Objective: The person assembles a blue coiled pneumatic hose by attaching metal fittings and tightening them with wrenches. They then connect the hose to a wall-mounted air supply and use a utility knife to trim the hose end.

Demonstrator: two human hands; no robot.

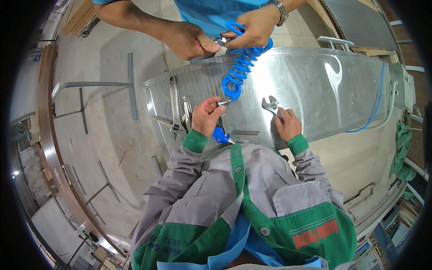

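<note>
and here at the wide sheet-metal-topped table point(301, 92), the left hand point(205, 118) has thumb and fingers together, pinched on a small silver cylindrical fitting point(224, 102) at the lower end of a bright blue coiled plastic hose point(242, 63). over on the other side, the right hand point(288, 126) is wrapped around the handle of a silver adjustable wrench point(271, 106), its head pointing up and away, well apart from that fitting. the hose climbs in tight loops over the table's far edge to a co-worker in blue: one hand point(191, 42) and a second hand point(255, 28), with a metal watch point(281, 11) at the wrist, meet around a shiny metal connector point(220, 41) at the upper end.

just below the left hand sits a blue-bodied tool with a metal tip point(220, 135); whether the palm touches it, cannot tell. left of that hand lies a long steel wrench point(174, 100), and near the table's close edge, a narrow flat metal strip point(245, 132). far right, a thin blue tube point(378, 102) curves over the tabletop.
</note>
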